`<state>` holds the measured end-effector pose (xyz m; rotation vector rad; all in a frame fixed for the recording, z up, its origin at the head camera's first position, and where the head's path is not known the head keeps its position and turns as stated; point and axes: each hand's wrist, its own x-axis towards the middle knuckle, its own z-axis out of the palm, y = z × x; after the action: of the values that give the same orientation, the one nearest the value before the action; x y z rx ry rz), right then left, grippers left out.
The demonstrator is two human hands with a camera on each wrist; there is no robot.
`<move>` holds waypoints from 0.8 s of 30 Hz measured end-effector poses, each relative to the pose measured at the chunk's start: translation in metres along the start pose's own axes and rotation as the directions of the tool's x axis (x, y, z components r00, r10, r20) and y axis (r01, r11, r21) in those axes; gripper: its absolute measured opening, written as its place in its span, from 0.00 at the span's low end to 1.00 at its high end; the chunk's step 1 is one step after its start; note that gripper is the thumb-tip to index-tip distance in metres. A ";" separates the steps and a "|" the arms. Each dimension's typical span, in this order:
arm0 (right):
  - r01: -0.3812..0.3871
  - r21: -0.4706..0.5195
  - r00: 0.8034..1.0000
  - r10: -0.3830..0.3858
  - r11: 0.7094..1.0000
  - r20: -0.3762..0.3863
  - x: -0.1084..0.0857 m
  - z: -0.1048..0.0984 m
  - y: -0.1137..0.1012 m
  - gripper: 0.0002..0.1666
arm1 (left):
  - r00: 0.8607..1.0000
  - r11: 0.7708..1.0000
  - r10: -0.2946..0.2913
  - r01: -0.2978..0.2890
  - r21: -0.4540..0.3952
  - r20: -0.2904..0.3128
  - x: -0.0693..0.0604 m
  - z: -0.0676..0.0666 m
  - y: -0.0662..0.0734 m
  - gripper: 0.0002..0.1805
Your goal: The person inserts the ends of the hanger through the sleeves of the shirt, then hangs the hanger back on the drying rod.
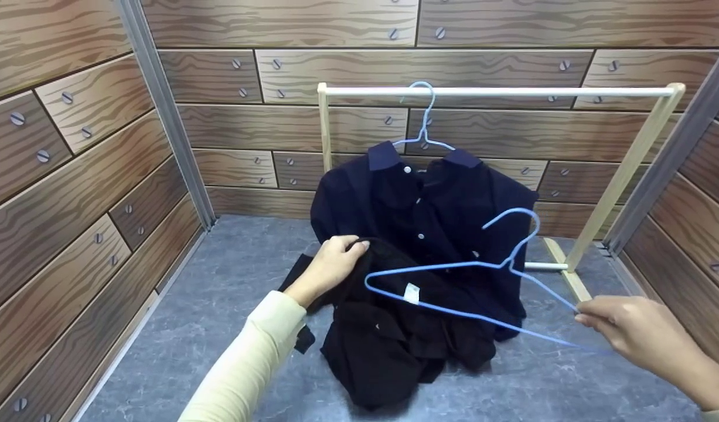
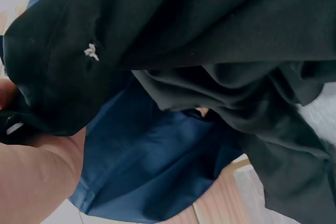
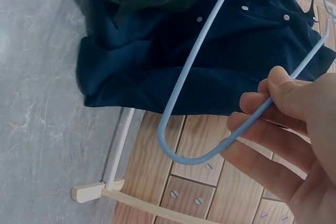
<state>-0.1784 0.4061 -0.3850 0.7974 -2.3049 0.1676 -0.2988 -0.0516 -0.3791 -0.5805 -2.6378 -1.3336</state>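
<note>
My left hand [image 1: 331,264] pinches the upper edge of a crumpled black garment [image 1: 371,363], with the thumb on top. In the left wrist view the black cloth [image 2: 226,19] covers most of that hand. A small white tag [image 1: 412,293] shows on the garment. My right hand [image 1: 634,325] holds a blue hanger [image 1: 476,316] by one sloping arm, its hook upward and its far end in front of the black cloth. The right wrist view shows thumb and fingers around the hanger's wire [image 3: 185,77]. Behind hangs a navy buttoned shirt [image 1: 388,205].
The navy shirt is on another blue hanger [image 1: 423,126], hooked over the white rail [image 1: 541,92] of a wooden rack [image 1: 623,176]. Wood-patterned walls [image 1: 72,193] stand at the back and both sides. The floor surface [image 1: 218,328] is grey and marbled.
</note>
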 end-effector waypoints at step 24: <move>-0.054 -0.006 0.998 0.054 0.999 0.019 -0.004 0.010 -0.011 0.13 | 1.000 0.999 -0.008 0.009 0.049 -0.021 -0.005 -0.005 0.016 0.08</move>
<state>-0.1753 0.3960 -0.3966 0.7376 -2.3454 0.1775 -0.2885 -0.0478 -0.3656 -0.5464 -2.6515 -1.2664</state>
